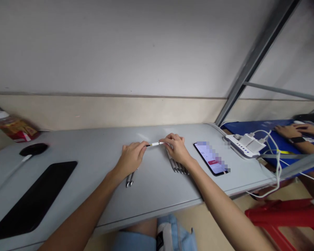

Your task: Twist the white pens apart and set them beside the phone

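Stick (155, 143), thin and white with a dark tip, sits just over the table (157, 195). It is pinched between the left hand (132, 157) and right hand (176, 148), both closed on its ends. Pens (179, 168) at the right hand's 6 o'clock could roll if a wrist nudges them.

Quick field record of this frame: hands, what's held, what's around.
surface: grey table
left hand: fingers pinch the dark-tipped end of the slim white piece
right hand: fingers pinch its other end
under left wrist: two grey pens, lying flat
under right wrist: row of grey pens, side by side
right of hands: phone, screen lit; power strip with white chargers
left: black pad, black mouse
far right: another person's hand on a blue surface
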Tool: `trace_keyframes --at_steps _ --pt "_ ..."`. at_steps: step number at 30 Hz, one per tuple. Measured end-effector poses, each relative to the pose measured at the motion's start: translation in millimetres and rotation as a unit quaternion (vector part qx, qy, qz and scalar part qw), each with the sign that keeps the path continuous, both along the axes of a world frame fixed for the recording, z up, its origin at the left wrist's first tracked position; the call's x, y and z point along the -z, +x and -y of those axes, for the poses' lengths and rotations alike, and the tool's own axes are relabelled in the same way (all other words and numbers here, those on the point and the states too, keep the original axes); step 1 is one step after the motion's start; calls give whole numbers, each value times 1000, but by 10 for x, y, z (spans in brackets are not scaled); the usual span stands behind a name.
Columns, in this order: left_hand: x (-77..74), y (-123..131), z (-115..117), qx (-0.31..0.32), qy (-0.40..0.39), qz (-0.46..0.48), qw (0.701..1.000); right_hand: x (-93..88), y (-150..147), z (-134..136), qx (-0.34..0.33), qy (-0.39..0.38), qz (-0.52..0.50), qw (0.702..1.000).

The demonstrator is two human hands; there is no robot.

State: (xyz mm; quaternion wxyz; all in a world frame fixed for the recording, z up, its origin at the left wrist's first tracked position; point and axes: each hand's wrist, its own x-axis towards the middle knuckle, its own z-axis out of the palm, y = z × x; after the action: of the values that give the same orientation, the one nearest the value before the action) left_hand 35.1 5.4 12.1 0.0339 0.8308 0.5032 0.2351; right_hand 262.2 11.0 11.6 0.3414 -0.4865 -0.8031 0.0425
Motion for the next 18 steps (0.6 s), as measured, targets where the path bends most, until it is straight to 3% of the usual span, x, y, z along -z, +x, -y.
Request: trace_keyframes --at_steps 5,11,18 --pt "11 20 11 -10 -12 10 1000 -18 -50 47 -37 1 -1 999" --pt "34 6 17 29 -7 -4 1000 -41 -77 56 -72 -6 -49 996" --pt "-36 -21 -1 61 35 -16 997 -78 -49 7 -122 -173 -259 942"
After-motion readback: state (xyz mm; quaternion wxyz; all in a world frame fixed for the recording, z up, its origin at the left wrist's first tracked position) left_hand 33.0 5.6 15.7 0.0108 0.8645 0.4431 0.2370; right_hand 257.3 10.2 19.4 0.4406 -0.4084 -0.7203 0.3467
